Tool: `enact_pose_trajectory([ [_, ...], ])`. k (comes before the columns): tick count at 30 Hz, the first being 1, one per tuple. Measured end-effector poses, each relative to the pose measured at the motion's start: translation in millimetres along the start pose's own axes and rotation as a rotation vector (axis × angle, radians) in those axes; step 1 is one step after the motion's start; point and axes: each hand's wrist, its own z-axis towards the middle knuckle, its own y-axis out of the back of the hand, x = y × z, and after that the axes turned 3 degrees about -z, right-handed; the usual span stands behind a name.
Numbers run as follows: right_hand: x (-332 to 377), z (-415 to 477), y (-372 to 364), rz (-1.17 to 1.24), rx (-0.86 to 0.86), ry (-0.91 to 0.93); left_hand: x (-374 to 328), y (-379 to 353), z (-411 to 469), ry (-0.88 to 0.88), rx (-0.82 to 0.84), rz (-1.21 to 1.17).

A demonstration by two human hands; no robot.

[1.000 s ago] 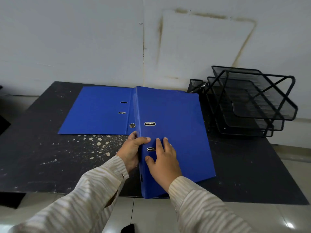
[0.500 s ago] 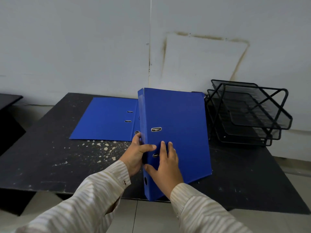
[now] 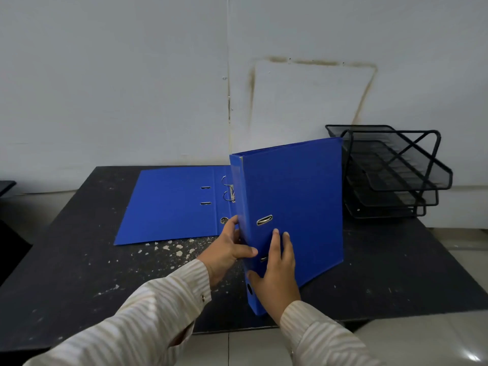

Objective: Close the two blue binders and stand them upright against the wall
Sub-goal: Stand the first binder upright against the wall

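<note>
Left hand (image 3: 227, 249) clasped the closed binder (image 3: 298, 202) at its rigid spine; right hand (image 3: 277, 276) pressed flat against the smooth, tilted cover.

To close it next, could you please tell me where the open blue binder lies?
In the head view, the open blue binder lies flat at the back of the black table, left of the closed blue binder.

We seem to be in a plain office. A black wire-mesh stacked letter tray (image 3: 390, 175) stands on a scuffed black desktop (image 3: 79, 260) near a closed blue lever-arch binder (image 3: 303, 194) and an open blue lever-arch binder (image 3: 171, 202), against a stained white wall (image 3: 132, 75), above pale glossy floor tiles (image 3: 422, 339).
</note>
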Motion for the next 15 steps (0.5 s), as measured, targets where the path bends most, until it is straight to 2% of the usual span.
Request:
enact_pose_trajectory([
  [8,13.8,-18.0,-14.5,0.104,-0.161,-0.158,6.5,13.4,-10.1,-0.003,0.174,0.165],
  [15,19.4,-28.1,-11.1,0.252,-0.186,-0.306,2.8,9.9,-15.9,-0.013,0.23,0.294],
])
